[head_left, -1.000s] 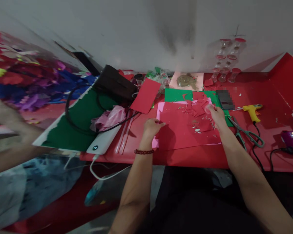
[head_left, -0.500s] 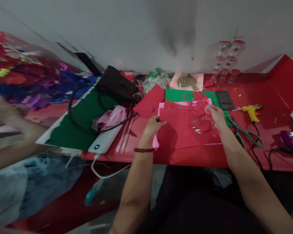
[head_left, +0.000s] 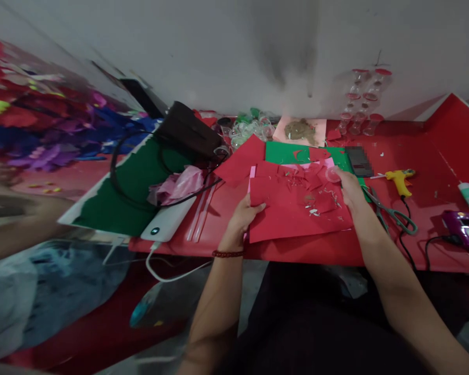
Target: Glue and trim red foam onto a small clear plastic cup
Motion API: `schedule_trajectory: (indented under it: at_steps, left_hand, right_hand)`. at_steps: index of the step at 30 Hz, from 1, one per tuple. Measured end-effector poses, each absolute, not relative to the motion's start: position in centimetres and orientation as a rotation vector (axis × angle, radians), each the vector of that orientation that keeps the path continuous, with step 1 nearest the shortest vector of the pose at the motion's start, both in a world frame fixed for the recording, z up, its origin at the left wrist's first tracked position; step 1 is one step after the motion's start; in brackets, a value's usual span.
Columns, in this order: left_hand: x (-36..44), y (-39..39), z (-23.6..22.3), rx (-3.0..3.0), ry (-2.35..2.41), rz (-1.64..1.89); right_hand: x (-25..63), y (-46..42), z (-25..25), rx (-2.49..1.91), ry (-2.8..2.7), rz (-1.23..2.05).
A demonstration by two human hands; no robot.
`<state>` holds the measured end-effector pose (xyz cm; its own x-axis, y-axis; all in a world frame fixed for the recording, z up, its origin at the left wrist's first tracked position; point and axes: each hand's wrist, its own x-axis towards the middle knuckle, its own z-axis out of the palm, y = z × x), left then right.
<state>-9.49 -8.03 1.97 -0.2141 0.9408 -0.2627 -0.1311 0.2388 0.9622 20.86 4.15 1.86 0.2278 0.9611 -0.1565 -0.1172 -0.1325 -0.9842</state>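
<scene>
A stack of red paper sheets (head_left: 277, 221) lies across the front of the table, with a pink sheet (head_left: 252, 174) showing at its edge. My left hand (head_left: 242, 214) grips the stack's left edge, thumb on top and fingers hidden beneath. At the right edge my right hand (head_left: 347, 187) holds the stack, its fingers mostly out of sight. By that thumb is a clear round plastic piece (head_left: 332, 175); I cannot tell whether the thumb presses on it. Red paper offcuts (head_left: 315, 179) and small pale scraps (head_left: 313, 212) are scattered on the top sheet.
Scissors (head_left: 399, 217), a yellow glue gun (head_left: 400, 181) and a purple device (head_left: 463, 229) lie to the right. Green sheets (head_left: 287, 152) and sand on paper (head_left: 300, 131) are behind. Leftward are a white power bank (head_left: 168, 221), cables and another person's blurred arm (head_left: 23, 219).
The stack's left side has shifted slightly left and toward me with my left hand, covering most of the pink sheet's front edge. The other person's arm has moved lower.
</scene>
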Motion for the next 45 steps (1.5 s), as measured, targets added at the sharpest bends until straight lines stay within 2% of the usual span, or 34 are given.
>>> schedule_trajectory:
  at_steps: [6, 21, 32, 45]
  left_hand:
    - [-10.5, -10.2, 1.5, 0.772, 1.419, 1.320]
    - [-13.7, -15.6, 1.2, 0.605, 1.409, 1.539]
    - [-18.5, -22.6, 1.3, 0.467, 1.564, 1.462]
    - [-30.4, -33.0, -2.3, 0.330, 1.733, 1.059]
  right_hand:
    - [21.0, 4.0, 3.1, -1.366, -0.671, 1.157]
    - [21.2, 1.1, 3.9, -1.237, -0.718, 1.146]
    - [21.0, -0.5, 3.1, -1.176, -0.709, 1.175]
    - [20.4, -0.3, 2.8, -1.157, -0.767, 1.176]
